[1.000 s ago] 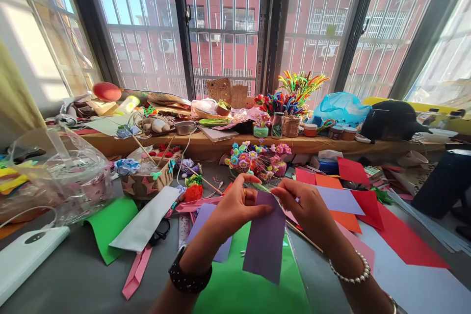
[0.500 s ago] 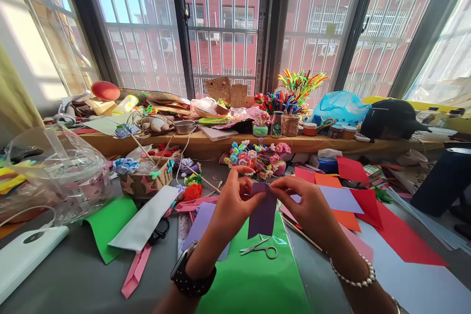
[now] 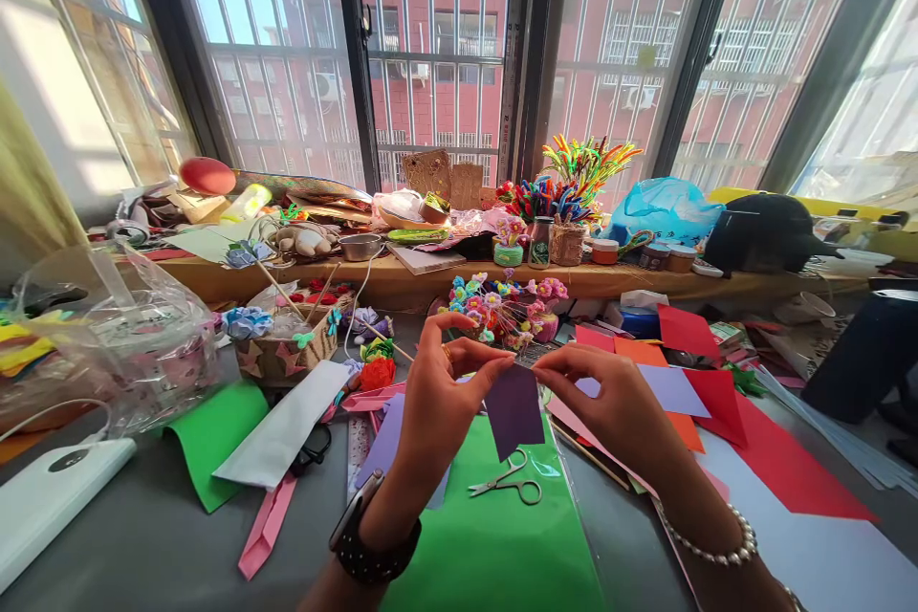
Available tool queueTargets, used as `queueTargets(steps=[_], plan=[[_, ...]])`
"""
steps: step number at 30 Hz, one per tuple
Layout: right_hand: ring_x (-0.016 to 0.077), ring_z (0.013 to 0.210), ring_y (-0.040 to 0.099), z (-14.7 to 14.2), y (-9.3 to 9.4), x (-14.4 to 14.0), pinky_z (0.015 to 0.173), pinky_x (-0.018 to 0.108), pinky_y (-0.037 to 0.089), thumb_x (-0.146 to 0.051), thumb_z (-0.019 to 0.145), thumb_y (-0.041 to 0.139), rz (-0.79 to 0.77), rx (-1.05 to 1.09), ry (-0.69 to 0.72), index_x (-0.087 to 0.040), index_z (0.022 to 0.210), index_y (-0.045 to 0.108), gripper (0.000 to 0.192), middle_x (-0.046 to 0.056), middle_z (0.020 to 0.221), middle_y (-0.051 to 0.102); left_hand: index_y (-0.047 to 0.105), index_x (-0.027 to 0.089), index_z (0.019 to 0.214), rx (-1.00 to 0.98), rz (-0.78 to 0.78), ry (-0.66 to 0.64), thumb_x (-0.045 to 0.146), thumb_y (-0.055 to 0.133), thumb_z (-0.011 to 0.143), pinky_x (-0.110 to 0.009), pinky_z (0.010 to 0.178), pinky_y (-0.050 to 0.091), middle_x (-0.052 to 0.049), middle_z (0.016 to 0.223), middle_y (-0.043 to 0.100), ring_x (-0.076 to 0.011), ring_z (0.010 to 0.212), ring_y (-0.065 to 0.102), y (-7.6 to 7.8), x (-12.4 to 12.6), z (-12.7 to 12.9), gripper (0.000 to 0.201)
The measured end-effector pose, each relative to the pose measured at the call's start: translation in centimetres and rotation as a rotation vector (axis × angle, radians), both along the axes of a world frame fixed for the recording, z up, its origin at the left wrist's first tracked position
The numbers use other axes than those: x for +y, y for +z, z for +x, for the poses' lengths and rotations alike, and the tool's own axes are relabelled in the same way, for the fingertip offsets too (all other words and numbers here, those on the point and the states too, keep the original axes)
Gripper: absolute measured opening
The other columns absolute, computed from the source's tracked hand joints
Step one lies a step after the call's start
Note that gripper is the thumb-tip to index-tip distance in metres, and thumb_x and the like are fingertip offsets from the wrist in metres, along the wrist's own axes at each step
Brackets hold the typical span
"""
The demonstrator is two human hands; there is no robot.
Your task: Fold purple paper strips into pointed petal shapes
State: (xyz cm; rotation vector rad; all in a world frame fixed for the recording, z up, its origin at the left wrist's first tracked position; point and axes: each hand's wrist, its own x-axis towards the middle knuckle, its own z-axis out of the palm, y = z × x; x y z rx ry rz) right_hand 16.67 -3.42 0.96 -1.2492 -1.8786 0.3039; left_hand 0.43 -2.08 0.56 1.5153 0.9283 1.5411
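A small piece of dark purple paper (image 3: 514,409) hangs between my hands, with a notch in its lower edge. My left hand (image 3: 446,392) pinches its top left edge between thumb and finger. On the top right corner, the fingertips of my right hand (image 3: 602,392) are closed in a pinch. Below the paper, small metal scissors (image 3: 511,486) lie with their blades apart on a green sheet (image 3: 494,555) in a clear sleeve. Lilac paper (image 3: 387,440) lies partly behind my left forearm.
Red paper (image 3: 796,459), orange and lilac sheets lie at the right, near a dark bottle (image 3: 864,354). To the left are a white folded paper (image 3: 287,426), green paper (image 3: 215,445), a white power bank (image 3: 64,507) and a decorated box (image 3: 269,359). Craft flowers (image 3: 488,301) stand ahead.
The purple paper has turned, and its lower end has swung to the right. My left hand has shifted slightly left, while my right wrist has moved right.
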Motion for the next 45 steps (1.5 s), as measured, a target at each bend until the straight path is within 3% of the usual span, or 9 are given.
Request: queueTargets(steps=[4, 8, 11, 19, 25, 33, 36, 40, 45], plan=[[0.0159, 0.065, 0.058, 0.8, -0.1, 0.6, 0.06, 0.026, 0.045, -0.028, 0.077, 0.051, 0.002, 0.073, -0.068, -0.018, 0.073, 0.063, 0.016, 0.003, 0.071, 0.065, 0.035, 0.022, 0.086, -0.06, -0.001, 0.072, 0.018, 0.066, 0.065, -0.023, 0.064, 0.047, 0.004, 0.066, 0.065, -0.013, 0.068, 0.063, 0.3, 0.1, -0.4, 0.037], [0.0151, 0.067, 0.058, -0.3, -0.2, 0.1, 0.059, 0.024, 0.044, -0.032, 0.076, 0.053, -0.047, 0.125, 0.072, -0.019, 0.077, 0.063, 0.017, 0.002, 0.074, 0.066, 0.033, 0.021, 0.085, -0.038, -0.012, 0.002, 0.018, 0.066, 0.065, -0.024, 0.063, 0.046, 0.003, 0.066, 0.066, -0.0135, 0.067, 0.062, 0.2, -0.2, 0.0, 0.038], [0.0137, 0.06, 0.055, -1.0, -0.1, -0.4, 0.054, 0.023, 0.041, -0.03, 0.077, 0.053, -0.053, 0.092, 0.065, -0.018, 0.069, 0.061, 0.017, 0.0, 0.065, 0.063, 0.032, 0.021, 0.086, -0.036, -0.017, -0.048, 0.017, 0.065, 0.066, -0.025, 0.066, 0.045, 0.004, 0.065, 0.065, -0.0129, 0.068, 0.061, -0.1, -0.3, 0.5, 0.039], [0.0123, 0.059, 0.052, -1.1, -0.2, 0.0, 0.054, 0.022, 0.039, -0.028, 0.079, 0.05, -0.039, 0.089, 0.003, -0.017, 0.068, 0.057, 0.017, 0.0, 0.063, 0.06, 0.025, 0.02, 0.116, -0.061, -0.085, -0.149, 0.021, 0.064, 0.067, -0.023, 0.061, 0.043, 0.005, 0.067, 0.057, -0.0114, 0.065, 0.056, -0.5, 0.3, 0.6, 0.063], [0.0121, 0.056, 0.051, -0.4, -0.3, 0.0, 0.05, 0.022, 0.037, -0.025, 0.08, 0.049, -0.088, -0.117, 0.153, -0.018, 0.066, 0.056, 0.017, -0.001, 0.06, 0.059, 0.028, 0.021, 0.117, 0.17, -0.003, -0.063, 0.019, 0.063, 0.068, -0.025, 0.065, 0.043, 0.006, 0.061, 0.054, -0.0112, 0.062, 0.054, -0.1, -0.3, 0.2, 0.061], [0.0122, 0.059, 0.053, 0.2, 0.2, -0.2, 0.053, 0.022, 0.041, -0.027, 0.079, 0.048, -0.122, -0.009, 0.132, -0.017, 0.069, 0.058, 0.018, 0.0, 0.063, 0.06, 0.024, 0.02, 0.117, 0.137, -0.095, -0.173, 0.021, 0.06, 0.069, -0.025, 0.06, 0.043, 0.004, 0.067, 0.055, -0.0128, 0.063, 0.056, -0.1, -0.1, 0.3, 0.06], [0.0122, 0.061, 0.054, 0.3, 0.3, -0.3, 0.053, 0.022, 0.041, -0.033, 0.079, 0.05, -0.161, -0.038, 0.195, -0.017, 0.071, 0.061, 0.02, 0.001, 0.067, 0.062, 0.025, 0.021, 0.119, 0.282, -0.107, -0.198, 0.018, 0.058, 0.069, -0.024, 0.057, 0.04, 0.006, 0.063, 0.052, -0.0121, 0.06, 0.053, -0.1, -0.2, 0.0, 0.06], [0.0117, 0.059, 0.053, 0.0, 0.2, -0.3, 0.051, 0.022, 0.04, -0.033, 0.074, 0.056, -0.13, -0.034, 0.167, -0.018, 0.073, 0.063, 0.016, 0.001, 0.068, 0.061, 0.03, 0.021, 0.12, 0.5, -0.075, -0.27, 0.019, 0.057, 0.069, -0.025, 0.059, 0.039, 0.006, 0.06, 0.051, -0.0141, 0.061, 0.053, 0.1, -0.6, -0.4, 0.058], [0.0109, 0.05, 0.049, -0.1, -0.2, 0.2, 0.046, 0.023, 0.038, -0.029, 0.074, 0.055, -0.109, 0.136, 0.077, -0.016, 0.068, 0.062, 0.016, 0.0, 0.059, 0.057, 0.032, 0.021, 0.121, 0.503, 0.008, -0.073, 0.02, 0.062, 0.066, -0.033, 0.075, 0.039, 0.0, 0.074, 0.06, -0.0187, 0.076, 0.056, -0.1, -0.1, -0.4, 0.063]])
